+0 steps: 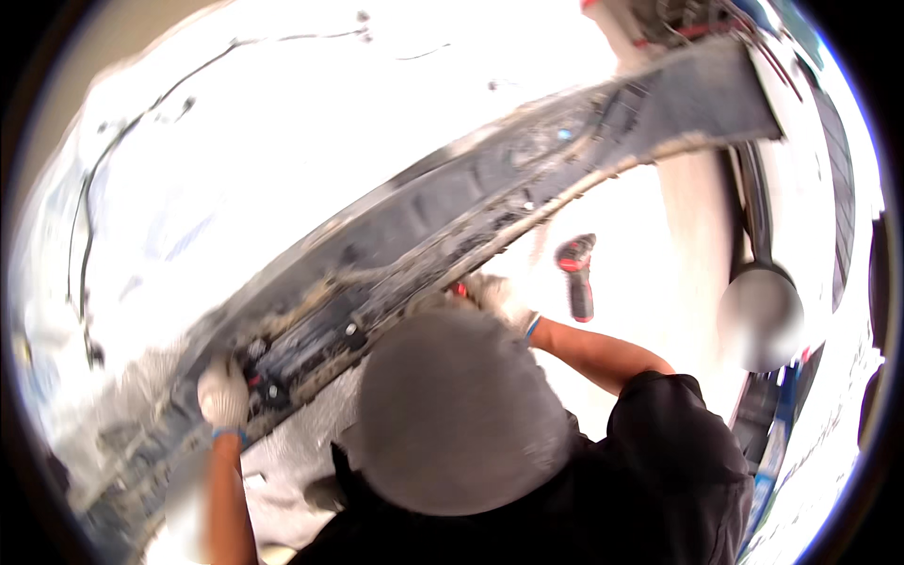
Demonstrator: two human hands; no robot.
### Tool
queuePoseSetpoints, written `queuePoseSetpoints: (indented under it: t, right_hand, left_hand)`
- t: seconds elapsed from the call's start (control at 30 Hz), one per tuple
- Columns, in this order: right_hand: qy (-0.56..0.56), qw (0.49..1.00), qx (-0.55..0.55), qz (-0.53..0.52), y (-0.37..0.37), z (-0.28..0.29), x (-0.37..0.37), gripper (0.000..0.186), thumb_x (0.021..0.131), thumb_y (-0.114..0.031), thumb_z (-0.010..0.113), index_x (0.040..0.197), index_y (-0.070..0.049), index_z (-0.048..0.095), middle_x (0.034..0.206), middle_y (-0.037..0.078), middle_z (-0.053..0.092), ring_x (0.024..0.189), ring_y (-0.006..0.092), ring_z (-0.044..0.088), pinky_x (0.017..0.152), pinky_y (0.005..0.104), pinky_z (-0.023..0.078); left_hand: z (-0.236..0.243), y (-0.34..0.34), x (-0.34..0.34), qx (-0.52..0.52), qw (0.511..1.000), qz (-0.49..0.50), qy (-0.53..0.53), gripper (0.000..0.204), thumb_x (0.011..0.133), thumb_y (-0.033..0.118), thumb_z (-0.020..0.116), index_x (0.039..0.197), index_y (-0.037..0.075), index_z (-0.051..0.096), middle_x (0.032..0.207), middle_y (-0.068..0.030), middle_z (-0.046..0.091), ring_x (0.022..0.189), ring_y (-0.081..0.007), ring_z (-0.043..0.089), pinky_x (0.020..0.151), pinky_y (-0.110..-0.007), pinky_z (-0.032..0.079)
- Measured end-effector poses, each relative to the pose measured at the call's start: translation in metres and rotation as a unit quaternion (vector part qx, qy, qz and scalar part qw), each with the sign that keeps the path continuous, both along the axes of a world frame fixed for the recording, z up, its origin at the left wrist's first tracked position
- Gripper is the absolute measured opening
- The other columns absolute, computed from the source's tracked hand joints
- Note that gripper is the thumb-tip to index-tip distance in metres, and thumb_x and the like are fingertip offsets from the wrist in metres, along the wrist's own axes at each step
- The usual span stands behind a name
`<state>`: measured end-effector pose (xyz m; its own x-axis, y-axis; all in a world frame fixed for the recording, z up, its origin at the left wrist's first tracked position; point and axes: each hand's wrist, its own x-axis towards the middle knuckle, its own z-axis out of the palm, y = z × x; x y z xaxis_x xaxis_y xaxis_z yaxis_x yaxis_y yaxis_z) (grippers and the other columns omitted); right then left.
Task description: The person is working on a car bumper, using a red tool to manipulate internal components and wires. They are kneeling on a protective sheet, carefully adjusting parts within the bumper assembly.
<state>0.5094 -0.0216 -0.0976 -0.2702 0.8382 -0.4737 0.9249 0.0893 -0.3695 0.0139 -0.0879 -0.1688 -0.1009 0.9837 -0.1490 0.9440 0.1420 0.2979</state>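
Observation:
A long, dark, dirt-caked vehicle panel [443,221] runs diagonally from lower left to upper right. My left hand [224,395], in a white glove with a blue cuff, grips its lower left edge beside a black bracket with bolts [273,381]. My right hand is out of sight. A person in a black shirt [650,471] crouches right in front of me, their head hiding the panel's middle. That person's white-gloved hand [497,297] reaches up to the panel's lower edge near a small red part.
A red and black cordless drill [576,273] lies on the bright ground past the panel. A vehicle body [833,160] curves down the right side, with another person [761,320] beside it. Thin black cables [113,151] trail across the overexposed surface at upper left.

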Motion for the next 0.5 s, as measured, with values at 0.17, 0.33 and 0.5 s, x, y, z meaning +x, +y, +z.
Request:
queuePoseSetpoints:
  t: [0.17, 0.33, 0.5]
  right_hand:
    - [-0.028, 0.996, -0.065, -0.054, -0.103, -0.037, 0.074, 0.039, 0.099, -0.044, 0.054, 0.099, -0.006, 0.065, 0.081, 0.019, 0.068, 0.08, 0.0404, 0.068, 0.074, 0.0522, 0.052]
    - [-0.077, 0.99, 0.019, -0.116, -0.139, -0.046, 0.102, 0.036, 0.098, -0.04, 0.056, 0.1, -0.004, 0.063, 0.09, 0.021, 0.068, 0.083, 0.0412, 0.067, 0.075, 0.0514, 0.052]
    - [-0.1, 0.965, -0.027, -0.24, -0.117, -0.063, 0.087, 0.036, 0.096, -0.039, 0.059, 0.096, -0.004, 0.065, 0.094, 0.021, 0.069, 0.084, 0.0378, 0.069, 0.073, 0.0485, 0.054]
  left_hand:
    - [0.02, 0.04, 0.013, -0.152, 0.988, -0.02, -0.006, 0.027, 0.092, 0.023, 0.059, 0.106, 0.004, 0.072, 0.096, -0.0266, 0.069, 0.09, -0.0473, 0.066, 0.078, -0.054, 0.052]
    - [0.034, 0.046, 0.021, -0.221, 0.974, 0.004, -0.042, 0.028, 0.091, 0.025, 0.061, 0.109, 0.007, 0.073, 0.1, -0.0264, 0.069, 0.096, -0.0467, 0.066, 0.085, -0.052, 0.05]
    - [0.021, 0.036, -0.028, -0.323, 0.944, 0.019, -0.056, 0.032, 0.094, 0.03, 0.06, 0.12, 0.015, 0.071, 0.124, -0.0183, 0.067, 0.11, -0.039, 0.066, 0.093, -0.05, 0.052]
